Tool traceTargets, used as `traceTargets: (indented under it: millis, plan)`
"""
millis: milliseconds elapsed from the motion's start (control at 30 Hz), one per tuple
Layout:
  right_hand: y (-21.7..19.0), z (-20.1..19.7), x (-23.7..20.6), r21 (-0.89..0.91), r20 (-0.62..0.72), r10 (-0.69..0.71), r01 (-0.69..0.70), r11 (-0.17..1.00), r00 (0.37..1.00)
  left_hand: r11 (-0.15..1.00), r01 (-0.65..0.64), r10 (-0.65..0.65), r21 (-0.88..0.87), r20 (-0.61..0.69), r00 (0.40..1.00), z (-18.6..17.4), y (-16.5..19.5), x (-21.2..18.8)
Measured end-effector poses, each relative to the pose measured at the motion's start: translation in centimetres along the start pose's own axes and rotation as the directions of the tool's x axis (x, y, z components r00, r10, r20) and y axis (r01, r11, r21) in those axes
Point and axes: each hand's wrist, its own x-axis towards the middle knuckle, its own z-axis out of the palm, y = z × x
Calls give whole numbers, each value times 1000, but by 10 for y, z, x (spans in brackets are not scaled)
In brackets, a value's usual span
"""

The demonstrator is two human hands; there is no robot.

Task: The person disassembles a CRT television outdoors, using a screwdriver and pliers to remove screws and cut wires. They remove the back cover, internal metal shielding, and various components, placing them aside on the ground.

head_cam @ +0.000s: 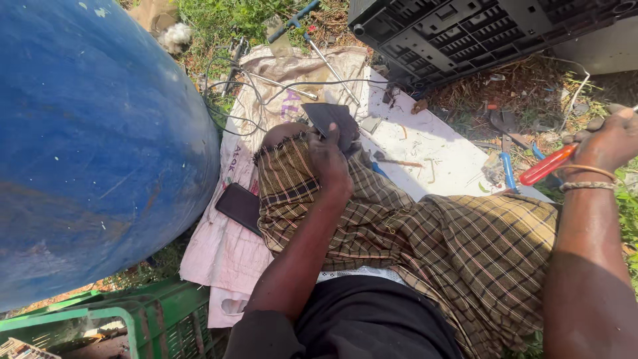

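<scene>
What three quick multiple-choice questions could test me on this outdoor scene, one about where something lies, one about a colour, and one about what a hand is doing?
1. Where does the dark phone lie?
A. On the pale sack beside the blue barrel
B. Inside the green crate
C. On the black plastic panel

2. What colour is the handle of the tool in the right hand?
A. Green
B. Red
C. White

3. What is the left hand doing?
A. Hanging free
B. Resting flat on the grass
C. Gripping a dark flat piece at the knee

Answers:
1. A, the phone rests on the sack by the barrel.
2. B, a red handle juts from the fist.
3. C, its fingers are closed on the piece.
</scene>
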Motion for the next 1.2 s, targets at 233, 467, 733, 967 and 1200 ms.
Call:
traceTargets:
  millis: [233, 467, 733, 967, 1200]
  plan:
    - [-22, 22, -28, -188, 35, -84, 89, 978, 996, 105, -961, 127, 257, 955, 270, 156, -50, -113]
    - [-26, 3, -47, -299, 514, -383, 579, 758, 768, 72, -981, 221, -179, 962, -159, 205, -74, -167]
    - [-67, 8, -89, -162, 405, 92, -28, 986, 910, -145, -968, 58, -207, 974, -217, 175, -46, -40]
    - [-122, 14, -177, -170, 448, 472, -446, 879, 759, -40, -948, -243, -315, 924, -296, 165, -40, -19]
    - [-227, 1, -198, 237, 672, -93, -93, 967, 735, 20, -990, -75, -143, 987, -144, 163, -43, 11]
